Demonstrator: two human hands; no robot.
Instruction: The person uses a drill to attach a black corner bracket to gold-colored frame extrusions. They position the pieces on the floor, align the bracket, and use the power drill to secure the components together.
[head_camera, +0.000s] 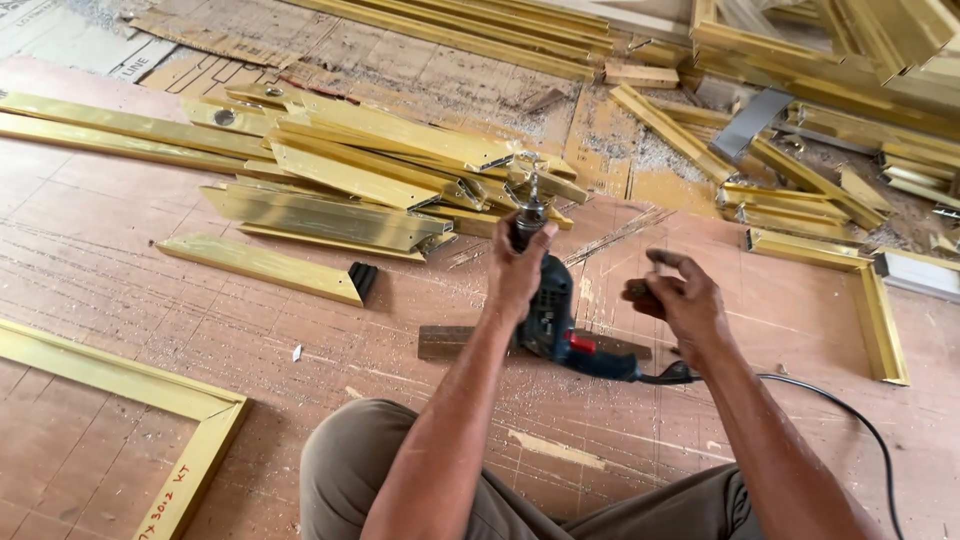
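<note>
My left hand grips the front of a dark blue corded power drill, fingers wrapped around its chuck, with the bit pointing away from me toward a pile of gold metal profiles. My right hand hovers just right of the drill, fingers pinched together on something small that I cannot make out. The drill's body rests low over the plywood floor, and its black cord trails off to the right.
Gold profile lengths lie scattered ahead and to the right, with an L-shaped frame corner at right and another frame corner at lower left. A short profile with a black end cap lies to the left. My knees are at the bottom.
</note>
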